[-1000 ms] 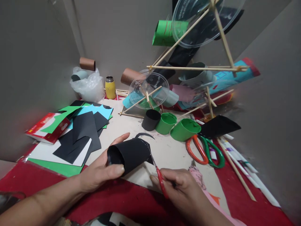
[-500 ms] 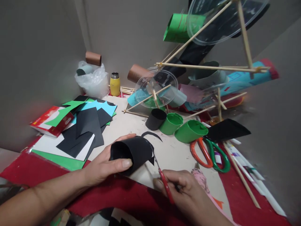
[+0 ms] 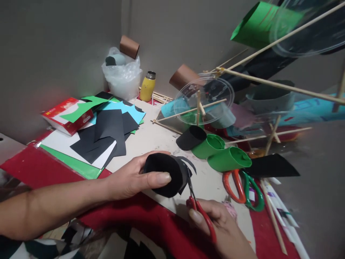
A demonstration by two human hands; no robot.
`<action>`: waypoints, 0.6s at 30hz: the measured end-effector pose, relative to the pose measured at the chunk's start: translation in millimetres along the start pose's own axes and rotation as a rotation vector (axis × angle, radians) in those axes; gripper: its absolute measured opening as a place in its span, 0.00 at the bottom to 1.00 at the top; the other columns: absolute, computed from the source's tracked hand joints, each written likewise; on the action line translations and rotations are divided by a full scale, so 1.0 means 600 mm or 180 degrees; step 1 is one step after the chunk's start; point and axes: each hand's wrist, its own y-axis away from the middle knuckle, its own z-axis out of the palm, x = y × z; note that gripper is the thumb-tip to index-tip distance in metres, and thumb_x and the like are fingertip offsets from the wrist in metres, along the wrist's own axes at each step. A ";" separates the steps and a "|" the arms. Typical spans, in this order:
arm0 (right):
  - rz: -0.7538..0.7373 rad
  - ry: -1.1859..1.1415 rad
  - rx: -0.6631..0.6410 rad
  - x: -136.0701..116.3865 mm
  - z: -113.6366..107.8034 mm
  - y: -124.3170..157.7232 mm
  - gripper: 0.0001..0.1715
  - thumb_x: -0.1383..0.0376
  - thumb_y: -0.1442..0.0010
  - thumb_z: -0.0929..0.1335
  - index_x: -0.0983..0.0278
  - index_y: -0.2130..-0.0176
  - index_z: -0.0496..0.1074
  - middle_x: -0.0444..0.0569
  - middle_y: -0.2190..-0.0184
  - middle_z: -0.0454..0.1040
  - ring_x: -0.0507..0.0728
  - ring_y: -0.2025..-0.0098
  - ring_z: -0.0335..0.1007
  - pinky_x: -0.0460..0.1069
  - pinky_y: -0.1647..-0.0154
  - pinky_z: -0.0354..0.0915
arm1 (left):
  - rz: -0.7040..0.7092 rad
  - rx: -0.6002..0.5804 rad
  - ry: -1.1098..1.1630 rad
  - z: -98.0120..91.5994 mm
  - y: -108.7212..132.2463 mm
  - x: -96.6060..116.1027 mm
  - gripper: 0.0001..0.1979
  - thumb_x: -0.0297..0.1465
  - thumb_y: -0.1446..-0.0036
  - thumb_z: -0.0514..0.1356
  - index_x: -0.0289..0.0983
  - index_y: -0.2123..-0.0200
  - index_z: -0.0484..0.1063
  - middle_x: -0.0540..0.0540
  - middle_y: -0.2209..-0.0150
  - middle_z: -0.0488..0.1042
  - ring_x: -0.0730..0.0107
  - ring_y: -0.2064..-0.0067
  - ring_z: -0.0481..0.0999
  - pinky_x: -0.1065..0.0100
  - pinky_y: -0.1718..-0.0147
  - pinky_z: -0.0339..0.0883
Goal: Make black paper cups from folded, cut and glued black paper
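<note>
My left hand [image 3: 142, 176] is wrapped round a black paper tube [image 3: 176, 165], thumb on the near side and its open end tilted towards me. In my right hand [image 3: 215, 216] is a small pair of scissors [image 3: 202, 212] with red handles, the blades at the tube's far rim. A thin curved strip of black paper [image 3: 190, 163] and a pointed scrap stick out by that rim. Behind the tube stand a shorter black paper ring [image 3: 191, 137] and two green paper rings [image 3: 229, 159]. My other fingers on the tube are mostly hidden.
Cut black, green, blue and white sheets [image 3: 107, 133] and a red box [image 3: 67, 115] lie at the left. Larger scissors [image 3: 244, 189] with orange and green handles rest at the right. A stick frame [image 3: 272, 77] with clear lids rises behind. A yellow bottle [image 3: 148, 87] stands at the back.
The view has shifted and tilted. My left hand has turned the tube so its open end faces me more. The scissors stay at the far rim, their handles now spread wider.
</note>
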 end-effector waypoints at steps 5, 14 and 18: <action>-0.0057 0.0020 0.0127 -0.011 0.004 -0.002 0.32 0.43 0.40 0.62 0.61 0.80 0.51 0.39 0.82 0.46 0.50 0.78 0.40 0.46 0.80 0.42 | 0.0021 -0.0040 0.0120 -0.001 0.000 -0.008 0.25 0.45 0.46 0.64 0.39 0.49 0.68 0.47 0.53 0.73 0.59 0.48 0.70 0.64 0.50 0.64; -0.0045 -0.0036 0.0171 -0.013 0.004 -0.002 0.30 0.48 0.40 0.65 0.61 0.80 0.50 0.38 0.82 0.46 0.50 0.78 0.41 0.47 0.80 0.42 | -0.0058 0.0002 -0.0010 -0.002 0.000 -0.007 0.31 0.45 0.47 0.64 0.38 0.43 0.64 0.43 0.49 0.73 0.55 0.46 0.70 0.61 0.49 0.65; -0.0077 -0.0048 0.0214 -0.016 0.005 -0.003 0.31 0.48 0.39 0.64 0.61 0.81 0.50 0.38 0.83 0.45 0.49 0.79 0.40 0.47 0.80 0.42 | -0.0020 0.0001 -0.0095 -0.003 -0.001 -0.006 0.31 0.45 0.45 0.63 0.37 0.42 0.63 0.42 0.49 0.73 0.55 0.47 0.71 0.60 0.50 0.65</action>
